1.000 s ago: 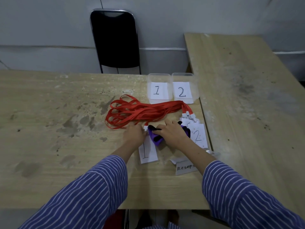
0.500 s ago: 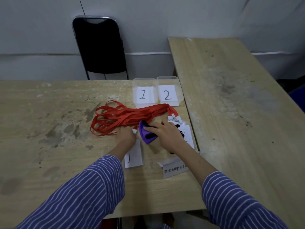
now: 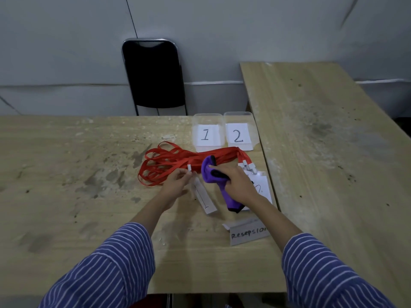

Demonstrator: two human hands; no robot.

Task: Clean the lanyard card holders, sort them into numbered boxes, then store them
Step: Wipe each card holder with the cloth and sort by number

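Striped sleeves: blue with white stripes, both forearms reach in from the near edge of the counter (image 3: 66, 196), a worn wooden top with dark stains.
Name card: a folded grey card (image 3: 248, 233) with handwritten "Resepsion" stands near the counter's right edge, closest to the person.
Left hand: the left hand (image 3: 176, 185) pinches the top of a clear card holder marked 1 (image 3: 203, 195) at its white clip; the holder is tilted, its lower end toward the near edge.
Right hand: the right hand (image 3: 236, 182) has its fingers curled round a purple cloth (image 3: 212, 174) with black trim; one end of the cloth bunches above the fingers, the other hangs down past the wrist.
Second holder: a card holder marked 2 (image 3: 262, 185) lies flat by the right edge, partly hidden under the right hand.
Lanyards: a tangle of red lanyards (image 3: 169, 163) lies just beyond both hands, their white clips gathered at the right end.
Boxes: two clear boxes stand side by side at the far right corner, box 1 (image 3: 206, 132) left of box 2 (image 3: 238, 131).
Beyond: a black chair (image 3: 153, 74) against a grey wall; a second wooden table (image 3: 322, 130) adjoins on the right.
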